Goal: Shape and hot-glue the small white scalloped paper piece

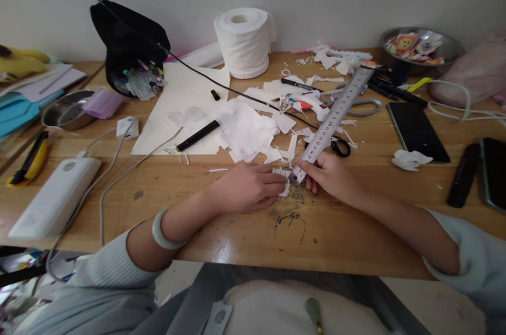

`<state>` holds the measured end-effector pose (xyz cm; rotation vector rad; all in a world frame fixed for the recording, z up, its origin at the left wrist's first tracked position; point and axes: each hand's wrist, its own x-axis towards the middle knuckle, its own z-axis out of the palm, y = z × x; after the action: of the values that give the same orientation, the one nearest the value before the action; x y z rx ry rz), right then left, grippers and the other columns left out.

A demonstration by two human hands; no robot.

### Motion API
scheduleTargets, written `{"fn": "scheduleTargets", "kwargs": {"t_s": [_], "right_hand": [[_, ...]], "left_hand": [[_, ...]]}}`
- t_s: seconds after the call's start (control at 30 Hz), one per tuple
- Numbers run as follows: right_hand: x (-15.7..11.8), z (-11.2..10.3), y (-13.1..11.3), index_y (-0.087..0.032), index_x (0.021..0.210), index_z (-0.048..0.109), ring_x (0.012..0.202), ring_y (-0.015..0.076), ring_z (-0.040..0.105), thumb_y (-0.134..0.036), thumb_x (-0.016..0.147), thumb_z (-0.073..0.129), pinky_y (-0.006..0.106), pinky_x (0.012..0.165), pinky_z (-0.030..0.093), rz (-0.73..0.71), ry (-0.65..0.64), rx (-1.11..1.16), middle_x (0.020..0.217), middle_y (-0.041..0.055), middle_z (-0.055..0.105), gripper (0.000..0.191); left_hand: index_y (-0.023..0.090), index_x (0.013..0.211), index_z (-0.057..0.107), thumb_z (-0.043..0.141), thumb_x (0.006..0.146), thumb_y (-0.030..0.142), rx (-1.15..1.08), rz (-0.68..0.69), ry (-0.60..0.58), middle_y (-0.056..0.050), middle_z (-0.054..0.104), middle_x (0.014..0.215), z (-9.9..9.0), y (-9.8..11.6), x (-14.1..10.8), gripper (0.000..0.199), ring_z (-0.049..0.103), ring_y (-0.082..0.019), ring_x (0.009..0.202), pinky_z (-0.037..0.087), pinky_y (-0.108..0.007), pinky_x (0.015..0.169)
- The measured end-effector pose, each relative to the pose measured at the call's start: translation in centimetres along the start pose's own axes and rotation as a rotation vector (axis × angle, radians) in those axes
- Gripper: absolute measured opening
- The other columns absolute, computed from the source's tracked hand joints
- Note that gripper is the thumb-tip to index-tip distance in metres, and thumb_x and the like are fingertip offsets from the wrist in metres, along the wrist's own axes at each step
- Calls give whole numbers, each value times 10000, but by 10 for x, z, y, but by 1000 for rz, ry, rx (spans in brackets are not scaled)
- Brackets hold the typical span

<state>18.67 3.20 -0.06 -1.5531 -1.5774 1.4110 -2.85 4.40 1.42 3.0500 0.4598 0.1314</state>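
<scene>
Ok, ruler (336, 119) in R hand (331, 174), L hand (251, 187) on paper pc (282, 171)

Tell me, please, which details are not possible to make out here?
Head view, hidden: part of the small white piece, by the left hand.
Head view, hidden: some marks of the metal ruler, by the right hand.
Head view, cut off: the dark phone, by the right edge.
Head view, too small: print on the power bank.
</scene>
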Motion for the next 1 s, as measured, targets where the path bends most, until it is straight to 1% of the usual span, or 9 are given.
{"fn": "scheduleTargets", "kwargs": {"t_s": [0.17,0.3,0.43,0.57,0.77,0.9,1.0], "right_hand": [[0,-1,-1,-173,643,470,341,54,485,-387,816,541,157,327,392,-2,3,17,445,-36,546,284],[1,-2,0,-171,624,485,333,58,480,-375,815,541,167,325,403,29,15,66,442,-28,554,285],[1,-2,-2,-171,636,478,345,54,493,-348,831,529,161,340,406,24,-6,30,453,-32,559,268],[1,-1,-2,-175,652,464,346,61,493,-356,833,528,171,342,402,22,-3,4,451,-37,549,264],[-1,1,-2,-182,653,461,355,66,500,-376,827,527,173,347,397,12,7,-33,458,-35,550,269],[-2,3,-5,-186,660,462,349,66,498,-354,809,552,167,341,396,32,22,-43,450,-42,542,242],[-1,2,-4,-185,646,465,347,69,500,-364,801,558,171,337,401,22,9,-21,450,-39,546,255]], "left_hand": [[184,965,608,415,901,216,-33,4,4,-43,649,1034,1,0,0,206,561,-164,854,452,-273,690],[186,974,605,420,904,235,-28,-9,10,-37,647,1051,2,0,0,204,561,-173,864,449,-276,681],[182,972,604,426,903,238,-16,0,-10,-29,645,1059,-1,0,0,199,557,-171,838,442,-279,668],[181,975,601,424,903,235,-21,-5,-16,-27,642,1069,-2,1,1,199,557,-171,856,440,-278,673],[176,950,610,420,898,216,-40,7,14,-42,649,1043,0,0,1,201,557,-167,846,445,-282,708],[173,949,607,425,895,217,-45,5,-3,-38,645,1051,0,-1,1,195,556,-172,845,445,-288,708],[176,941,608,427,897,224,-41,0,2,-30,646,1060,-1,0,1,192,555,-173,845,440,-289,695]]}}
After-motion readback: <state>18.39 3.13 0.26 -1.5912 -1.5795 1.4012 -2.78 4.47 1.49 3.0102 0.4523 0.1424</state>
